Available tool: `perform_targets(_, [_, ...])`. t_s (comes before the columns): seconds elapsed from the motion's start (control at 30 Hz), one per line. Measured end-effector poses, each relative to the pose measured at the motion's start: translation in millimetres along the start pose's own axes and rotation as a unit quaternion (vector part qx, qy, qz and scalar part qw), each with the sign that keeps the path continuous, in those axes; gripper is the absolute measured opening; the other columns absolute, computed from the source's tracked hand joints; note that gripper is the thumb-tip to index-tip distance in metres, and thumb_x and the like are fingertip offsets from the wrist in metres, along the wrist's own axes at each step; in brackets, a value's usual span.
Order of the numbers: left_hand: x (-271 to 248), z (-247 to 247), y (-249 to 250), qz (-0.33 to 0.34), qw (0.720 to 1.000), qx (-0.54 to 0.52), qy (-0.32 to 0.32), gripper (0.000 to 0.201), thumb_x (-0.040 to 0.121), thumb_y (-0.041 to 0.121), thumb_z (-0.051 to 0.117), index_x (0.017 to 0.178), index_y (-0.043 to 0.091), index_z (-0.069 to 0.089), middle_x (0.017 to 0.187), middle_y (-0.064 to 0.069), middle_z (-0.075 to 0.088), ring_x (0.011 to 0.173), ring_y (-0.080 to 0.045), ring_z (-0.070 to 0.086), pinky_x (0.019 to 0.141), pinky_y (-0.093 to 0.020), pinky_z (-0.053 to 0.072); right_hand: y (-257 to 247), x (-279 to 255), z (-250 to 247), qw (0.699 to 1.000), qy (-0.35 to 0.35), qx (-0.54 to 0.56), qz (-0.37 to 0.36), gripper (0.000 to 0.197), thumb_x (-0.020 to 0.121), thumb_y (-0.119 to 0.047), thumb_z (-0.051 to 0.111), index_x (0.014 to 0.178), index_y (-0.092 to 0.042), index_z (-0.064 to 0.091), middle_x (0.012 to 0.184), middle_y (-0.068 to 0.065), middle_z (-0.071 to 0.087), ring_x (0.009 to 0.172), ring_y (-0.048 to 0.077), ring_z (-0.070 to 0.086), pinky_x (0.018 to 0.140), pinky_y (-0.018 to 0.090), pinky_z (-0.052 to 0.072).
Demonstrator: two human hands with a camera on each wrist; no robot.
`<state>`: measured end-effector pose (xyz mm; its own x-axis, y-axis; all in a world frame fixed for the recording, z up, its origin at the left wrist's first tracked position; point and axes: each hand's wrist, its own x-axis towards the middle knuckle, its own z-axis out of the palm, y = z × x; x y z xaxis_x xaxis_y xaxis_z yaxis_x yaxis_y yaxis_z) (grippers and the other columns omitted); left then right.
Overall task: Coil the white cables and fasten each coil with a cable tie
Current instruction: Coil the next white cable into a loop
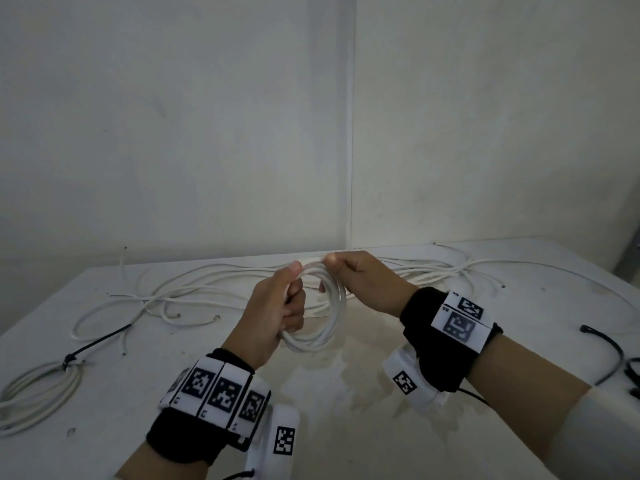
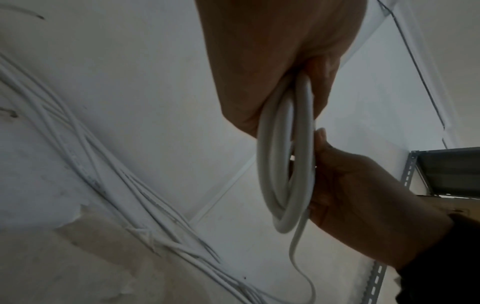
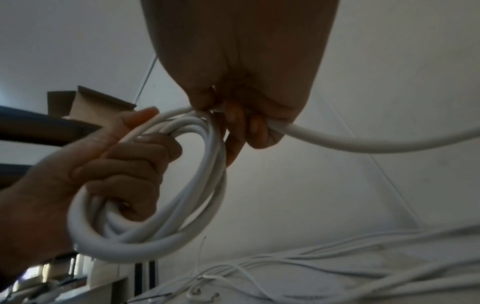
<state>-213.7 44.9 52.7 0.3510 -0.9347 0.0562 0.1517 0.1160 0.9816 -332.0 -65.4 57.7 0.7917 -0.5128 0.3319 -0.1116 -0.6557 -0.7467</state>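
Observation:
A white cable coil (image 1: 322, 317) of several loops hangs in the air above the table's middle. My left hand (image 1: 277, 306) grips its left side, fingers curled through the loops (image 3: 124, 164). My right hand (image 1: 356, 275) pinches the cable at the coil's top (image 3: 233, 115), and the free strand (image 3: 363, 142) runs off to the right from that hand. In the left wrist view the coil (image 2: 285, 164) is seen edge-on between both hands. Loose white cables (image 1: 194, 289) lie tangled on the table behind. A finished coil (image 1: 38, 393) with a black cable tie (image 1: 93, 346) lies at the left.
The white table (image 1: 346, 393) meets a white wall close behind the cables. More loose cables (image 1: 467, 271) spread at the back right. Black cable ties (image 1: 609, 358) lie at the right edge. A metal shelf (image 2: 446, 172) stands off to the side.

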Motion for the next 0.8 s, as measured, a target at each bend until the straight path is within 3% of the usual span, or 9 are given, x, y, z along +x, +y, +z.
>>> perform_targets(0.07, [-0.6,-0.1,-0.9,0.000,1.000,-0.017,-0.001,0.041,0.096,0.030,0.035,0.059,0.014,0.031,0.038,0.007,0.023,0.029,-0.004,0.016,0.042,-0.022,0.013,-2.5,-2.8,1.2,0.998,-0.022,0.056,0.026,0.042,0.100,-0.032,0.028,0.075,-0.021,0.060,0.074,-0.002,0.064,0.050,-0.005,0.048,0.053,0.006,0.033])
perform_targets(0.13, [-1.3,0.7,-2.5,0.004,1.000,-0.026,-0.001,0.041,0.097,0.030,0.033,0.059,0.014,0.031,0.038,0.007,0.023,0.029,-0.004,0.017,0.041,-0.021,0.014,-5.5,-4.0,2.9,0.996,-0.017,0.084,0.037,0.042,0.100,-0.032,0.026,0.076,-0.019,0.058,0.070,-0.001,0.061,0.047,-0.004,0.046,0.049,0.005,0.032])
perform_targets(0.33, [0.6,-0.2,2.9,0.015,0.999,0.049,-0.009,0.040,0.098,0.029,0.030,0.062,0.012,0.035,0.041,0.006,0.027,0.033,-0.007,0.023,0.043,-0.022,0.025,-7.5,-1.8,6.6,0.999,0.050,-0.004,0.013,0.038,0.099,-0.033,0.029,0.066,-0.021,0.044,0.058,-0.007,0.047,0.052,0.005,0.040,0.057,0.022,0.032])
perform_targets(0.43, [1.5,-8.6,7.2,0.008,0.993,0.113,-0.033,0.041,0.099,0.028,0.027,0.070,0.006,0.046,0.043,0.002,0.035,0.039,-0.013,0.041,0.049,-0.025,0.039,-9.2,-3.6,8.2,0.995,0.060,-0.079,0.018,0.034,0.099,-0.034,0.029,0.070,-0.024,0.041,0.059,-0.006,0.048,0.054,0.006,0.043,0.057,0.024,0.032])
perform_targets(0.57, [0.8,-16.7,10.3,-0.030,0.991,0.124,-0.044,0.043,0.099,0.023,0.026,0.080,0.004,0.058,0.053,-0.003,0.052,0.058,-0.020,0.061,0.063,-0.025,0.053,-10.7,-5.0,8.9,0.985,0.056,-0.160,0.021,0.032,0.099,-0.035,0.027,0.085,-0.014,0.047,0.072,0.011,0.058,0.066,0.023,0.051,0.066,0.033,0.038])
perform_targets(0.7, [0.8,-9.1,12.0,-0.044,0.991,0.125,-0.010,0.045,0.098,0.022,0.025,0.077,0.004,0.060,0.052,-0.003,0.051,0.050,-0.017,0.052,0.050,-0.022,0.047,-14.0,-6.1,10.3,0.979,0.039,-0.202,0.016,0.029,0.099,-0.034,0.027,0.084,-0.015,0.041,0.074,0.013,0.057,0.067,0.026,0.051,0.066,0.035,0.039])
perform_targets(0.8, [0.1,0.9,8.9,-0.011,0.985,0.172,0.017,0.048,0.098,0.040,0.033,0.067,0.009,0.051,0.044,0.006,0.040,0.042,-0.012,0.042,0.052,-0.025,0.040,-16.1,-5.2,8.2,0.977,0.035,-0.208,0.017,0.030,0.099,-0.036,0.027,0.084,-0.016,0.042,0.073,0.010,0.056,0.067,0.024,0.050,0.066,0.034,0.039])
